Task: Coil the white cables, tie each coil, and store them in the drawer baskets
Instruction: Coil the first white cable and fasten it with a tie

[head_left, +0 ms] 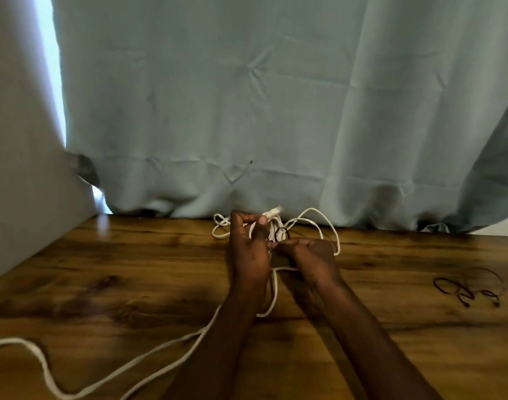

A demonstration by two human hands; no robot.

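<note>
White cable [30, 346] trailed loosely across the wooden table [102, 255] to the left hand [248, 249], whose fingers gripped its bunched loops, plug end jutting above the fingertips. The right hand [310, 251] pinched a dark tie [281, 235] against the bundle; spare ties [466, 287] lay well right.

white cable [148, 360]: runs off left and bottom edges | coil middle: hidden behind hands [278, 249]

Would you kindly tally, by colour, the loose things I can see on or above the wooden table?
White cable: 1, as far as the tangle shows
Dark tie band at the hands: 1
Dark bands lying at the right: a cluster, number unclear
Total: 2 countable, plus the cluster
</note>
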